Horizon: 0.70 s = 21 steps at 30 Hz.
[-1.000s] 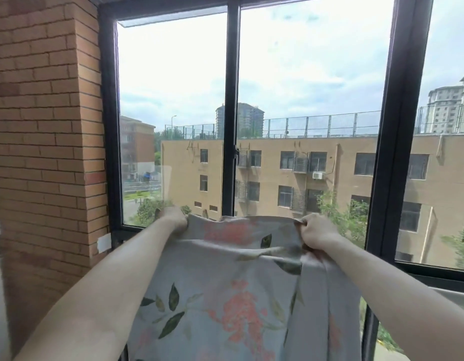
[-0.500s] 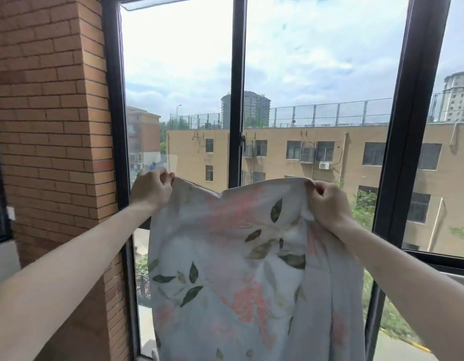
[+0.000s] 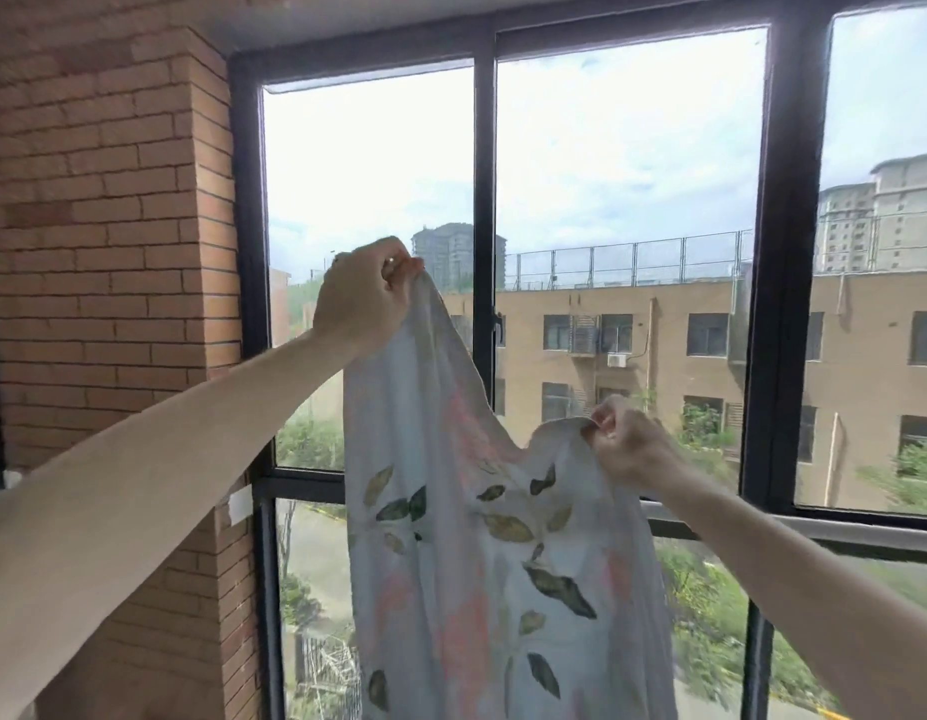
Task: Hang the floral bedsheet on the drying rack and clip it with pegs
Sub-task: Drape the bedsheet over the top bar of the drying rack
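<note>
Head view: sheet (image 3: 482,563) before window (image 3: 484,200), left hand (image 3: 362,298) grasping its edge high, right hand (image 3: 625,444) grasping lower, likely spreading it for hanging.

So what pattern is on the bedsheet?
Pale bedsheet with dark leaves, pink flowers; head view.

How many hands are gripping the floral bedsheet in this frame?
2. The left hand grips the top edge of the floral bedsheet up high; the right hand pinches the edge lower down, to the right. No rack or pegs in view.
</note>
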{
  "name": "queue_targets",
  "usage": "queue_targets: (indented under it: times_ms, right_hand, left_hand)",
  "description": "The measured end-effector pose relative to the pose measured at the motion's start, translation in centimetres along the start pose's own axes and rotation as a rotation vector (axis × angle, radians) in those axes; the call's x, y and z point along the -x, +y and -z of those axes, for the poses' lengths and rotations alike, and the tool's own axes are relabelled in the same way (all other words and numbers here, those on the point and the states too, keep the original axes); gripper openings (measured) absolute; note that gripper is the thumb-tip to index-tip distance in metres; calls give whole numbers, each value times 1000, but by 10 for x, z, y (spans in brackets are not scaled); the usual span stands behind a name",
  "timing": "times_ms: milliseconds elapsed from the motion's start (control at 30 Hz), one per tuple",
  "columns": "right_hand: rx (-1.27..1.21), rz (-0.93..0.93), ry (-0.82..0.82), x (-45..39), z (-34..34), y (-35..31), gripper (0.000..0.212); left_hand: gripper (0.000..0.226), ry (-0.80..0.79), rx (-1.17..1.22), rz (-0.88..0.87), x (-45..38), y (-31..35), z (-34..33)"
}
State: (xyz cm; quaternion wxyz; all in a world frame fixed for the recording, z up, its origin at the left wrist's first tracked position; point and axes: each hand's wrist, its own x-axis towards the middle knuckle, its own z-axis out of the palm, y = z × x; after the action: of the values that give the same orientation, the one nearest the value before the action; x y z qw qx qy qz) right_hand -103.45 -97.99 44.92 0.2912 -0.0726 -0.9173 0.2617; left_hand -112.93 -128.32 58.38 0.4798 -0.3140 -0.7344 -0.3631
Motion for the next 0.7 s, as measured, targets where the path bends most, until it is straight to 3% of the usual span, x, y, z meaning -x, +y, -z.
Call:
queue_targets:
  times_ms: [100, 167, 233, 333, 433, 500, 600, 700]
  right_hand:
    - [-361, 85, -178, 34, -20, -56, 63]
    - [-484, 105, -256, 54, -33, -93, 68]
    - [-458, 118, -196, 68, -49, -112, 78]
    - [-502, 54, -47, 75, -63, -91, 41]
    - [-473, -80, -271, 96, -59, -59, 41]
    - [-428, -127, -302, 110, -52, -45, 42]
    - [-553, -143, 8, 114, -15, -46, 36]
    - [-543, -89, 386, 98, 45, -63, 47]
  left_hand:
    - [24, -25, 8, -62, -11, 26, 12]
    - [25, -53, -25, -132, -14, 40, 16]
    - [28, -77, -50, -184, -11, 47, 21]
    - [31, -71, -97, -180, -6, 45, 35]
    - [32, -69, -161, -220, -2, 31, 61]
    - [34, -98, -233, -269, 3, 19, 75]
    - [53, -173, -334, -270, 17, -3, 90]
    - [79, -303, -474, -266, 29, -18, 107]
